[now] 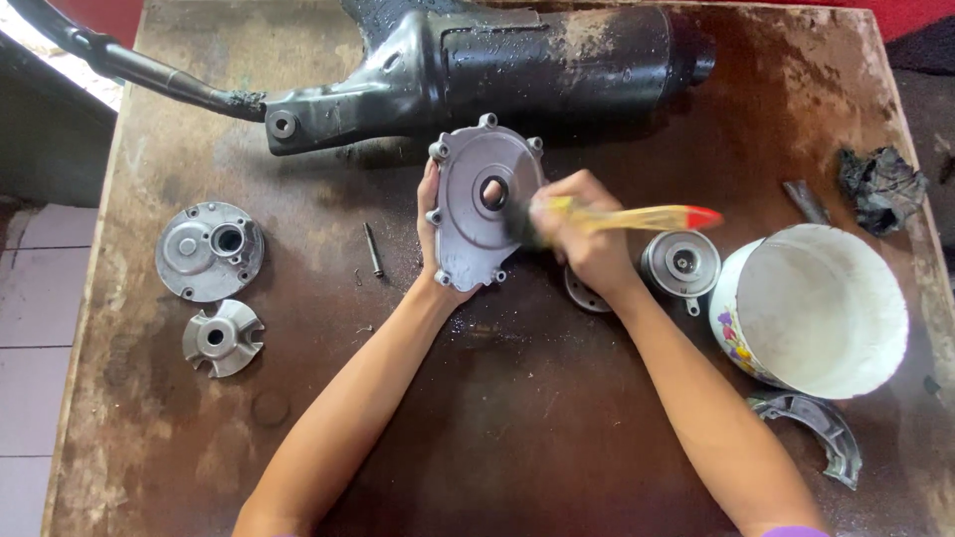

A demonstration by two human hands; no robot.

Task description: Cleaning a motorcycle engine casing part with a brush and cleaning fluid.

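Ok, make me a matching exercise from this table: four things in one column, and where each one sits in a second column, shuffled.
Things:
1. cover
2. brush
3. bucket
4. muffler

Places:
A. lying along the table's far edge
B. held upright in the left hand
C. standing at the table's right side
D. gripped in the right hand

Pairs: 1-B, 2-D, 3-C, 4-A

silver-grey engine cover (476, 204); yellow brush handle (637, 217), red tip; white bucket (811, 308), floral print; black exhaust muffler (497, 65); rust-brown table (497, 418).
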